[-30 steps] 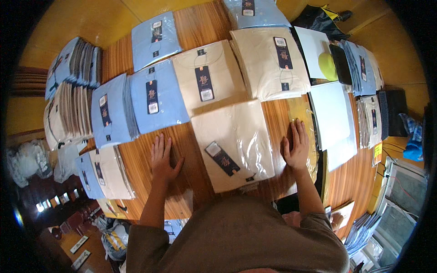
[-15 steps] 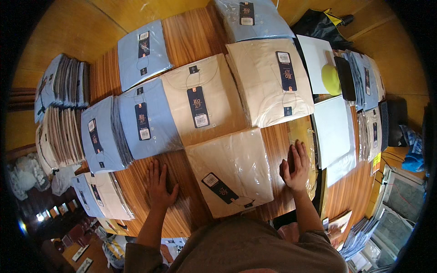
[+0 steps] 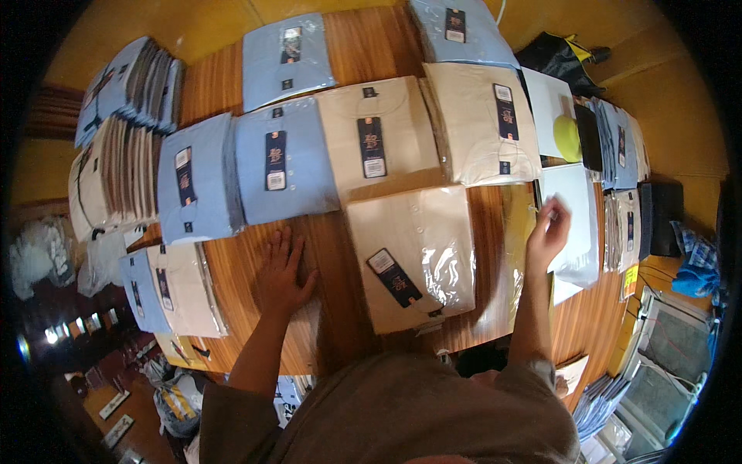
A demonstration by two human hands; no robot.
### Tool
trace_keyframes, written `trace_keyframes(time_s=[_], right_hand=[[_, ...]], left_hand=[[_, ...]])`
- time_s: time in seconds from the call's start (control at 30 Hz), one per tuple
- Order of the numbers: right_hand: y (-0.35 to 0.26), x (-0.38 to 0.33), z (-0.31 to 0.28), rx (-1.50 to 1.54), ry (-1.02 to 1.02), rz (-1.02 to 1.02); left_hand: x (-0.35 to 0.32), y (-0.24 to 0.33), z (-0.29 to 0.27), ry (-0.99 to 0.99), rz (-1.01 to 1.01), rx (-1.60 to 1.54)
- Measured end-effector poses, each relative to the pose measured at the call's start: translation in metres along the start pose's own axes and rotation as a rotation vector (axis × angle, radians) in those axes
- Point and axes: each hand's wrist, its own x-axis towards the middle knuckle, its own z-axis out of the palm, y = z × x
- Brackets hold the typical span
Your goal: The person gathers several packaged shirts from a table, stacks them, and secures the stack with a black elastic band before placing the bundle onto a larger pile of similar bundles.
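A person leans over a wooden table covered with folded shirts in clear plastic bags. The left hand lies flat on bare wood, palm down, fingers spread, holding nothing. Just to its right, directly in front of the person, lies a cream shirt in a shiny bag with a dark tag near its lower edge. The right hand is raised at the table's right side, over a white packaged shirt; it is blurred, so whether the fingers are pinching the bag cannot be told. Beyond the cream shirt lie a light blue shirt and two more cream shirts. Stacks of packaged shirts stand on edge at the far left. A yellow-green round object rests on a white package at the upper right.
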Motion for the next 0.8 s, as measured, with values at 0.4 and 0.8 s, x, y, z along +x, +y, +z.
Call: trace_keyframes(time_s=[0.4, 0.8], right_hand=[[-0.042, 0.265, 0.212, 0.887, -0.512, 1.066], [-0.008, 0.314, 0.311, 0.983, -0.12, 0.92]], left_hand=[[-0.008, -0.01, 0.006, 0.035, -0.016, -0.12], [-0.019, -0.016, 0.011, 0.091, -0.043, -0.172]])
